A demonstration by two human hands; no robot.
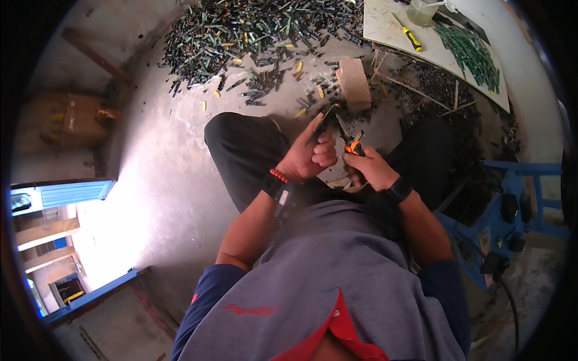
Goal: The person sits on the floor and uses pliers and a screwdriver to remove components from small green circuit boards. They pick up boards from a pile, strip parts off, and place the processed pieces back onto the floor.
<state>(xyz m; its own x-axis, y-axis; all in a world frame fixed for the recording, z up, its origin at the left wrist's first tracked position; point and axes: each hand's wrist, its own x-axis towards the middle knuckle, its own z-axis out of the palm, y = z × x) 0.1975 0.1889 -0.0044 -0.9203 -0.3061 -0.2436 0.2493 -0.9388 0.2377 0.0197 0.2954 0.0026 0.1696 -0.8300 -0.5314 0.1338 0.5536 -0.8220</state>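
My left hand (316,151) grips a thin dark strip (328,116), its thumb stretched along it and its fingers curled. Beside it my right hand (371,168) is closed on pliers (351,140) with orange and black handles. The jaws point up towards the strip; whether they touch it I cannot tell. Just beyond both hands a tan block (354,85) stands on the floor, with small dark scraps and a few yellow pieces around it. A large pile of dark and green strips (253,36) covers the floor farther ahead.
At the upper right a pale board (384,27) carries a yellow-handled screwdriver (412,39), a clear container of liquid (421,12) and a heap of green strips (472,56). Blue metal frame (487,216) with black cables stands at my right. A cardboard box (67,119) lies far left.
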